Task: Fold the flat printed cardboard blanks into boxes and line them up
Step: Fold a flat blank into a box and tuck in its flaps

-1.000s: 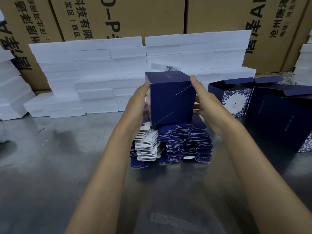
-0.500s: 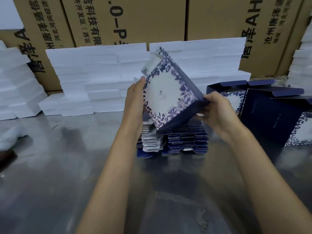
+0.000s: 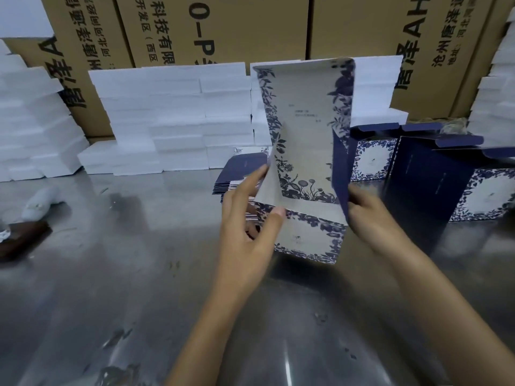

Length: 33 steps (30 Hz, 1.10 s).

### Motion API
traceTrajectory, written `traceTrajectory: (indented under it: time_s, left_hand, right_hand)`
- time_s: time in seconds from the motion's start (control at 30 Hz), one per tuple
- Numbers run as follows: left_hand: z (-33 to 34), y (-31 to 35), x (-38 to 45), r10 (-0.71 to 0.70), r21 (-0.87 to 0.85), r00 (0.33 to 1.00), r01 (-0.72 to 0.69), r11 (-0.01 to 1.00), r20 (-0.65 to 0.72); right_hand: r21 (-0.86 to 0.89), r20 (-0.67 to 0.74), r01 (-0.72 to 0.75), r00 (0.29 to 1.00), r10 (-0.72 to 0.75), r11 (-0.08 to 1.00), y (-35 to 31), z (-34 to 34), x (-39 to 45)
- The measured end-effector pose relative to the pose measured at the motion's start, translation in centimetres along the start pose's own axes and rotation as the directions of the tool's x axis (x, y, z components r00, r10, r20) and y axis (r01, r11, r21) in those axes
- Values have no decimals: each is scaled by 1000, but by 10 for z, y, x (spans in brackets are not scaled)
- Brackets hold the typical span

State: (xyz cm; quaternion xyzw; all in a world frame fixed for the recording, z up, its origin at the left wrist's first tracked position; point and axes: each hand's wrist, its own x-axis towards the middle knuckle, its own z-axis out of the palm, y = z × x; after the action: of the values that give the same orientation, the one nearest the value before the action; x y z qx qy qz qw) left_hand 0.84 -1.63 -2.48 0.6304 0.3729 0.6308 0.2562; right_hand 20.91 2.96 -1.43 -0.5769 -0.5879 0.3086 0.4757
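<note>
A half-formed box (image 3: 309,238), white with a blue floral print and navy outside, is held upright just above the steel table (image 3: 125,274). Its long lid panel (image 3: 306,121) stands up at the back, printed side facing me. My left hand (image 3: 250,227) pinches the box's left front corner, thumb on the front face and fingers along the left wall. My right hand (image 3: 367,215) grips the navy right side panel. A stack of flat blanks (image 3: 239,168) lies behind my left hand, partly hidden. Two folded boxes (image 3: 370,157) (image 3: 446,176) stand at the right with lids open.
White foam blocks (image 3: 167,121) are stacked along the back and at both sides, in front of brown cartons (image 3: 223,26). A dark flat object (image 3: 19,240) with a white lump on it lies at the left edge of the table.
The box has turned from tilted to upright and come down and toward me, away from the blank stack. Its lid panel now stands open at the back. Both hands moved along with it.
</note>
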Motion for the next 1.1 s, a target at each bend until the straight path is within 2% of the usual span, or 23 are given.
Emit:
traceTrajectory:
  time_s: [0.2,0.3,0.37,0.47,0.53,0.6,0.7,0.9,1.1]
  left_hand:
    - [3,1,-16,58,78,998,-56,995,-15]
    - [2,-6,-19,-44,85,999,46,995,-19]
    - [1,-9,-20,-123,28,992,124,992,-27]
    - [0,-13,-19,-177,-4,984,177,984,-31]
    - [-1,-14,-14,-180,13,983,181,983,-47]
    - [-4,-17,-7,-224,-13,973,223,975,-53]
    - [-10,-14,4,-335,-77,942,335,939,6]
    - [-18,-5,13,-304,55,945,299,953,124]
    - [-23,-7,17,-347,193,931,323,927,111]
  right_hand:
    - [122,144,-118,984,100,986,0,-3,-19]
    - [137,48,-93,995,87,986,0,8,-22]
    - [234,-15,-97,995,103,967,-3,12,-23]
    - [363,101,-155,987,127,919,-10,16,-25]
    - [284,166,-113,984,67,952,-15,21,-29]
    - [231,158,-62,987,26,971,-16,27,-31]
    - [273,82,-64,996,43,960,-17,31,-31]
    - [334,20,-102,995,101,937,-11,40,-36]
    - [423,51,-81,997,66,902,-7,45,-36]
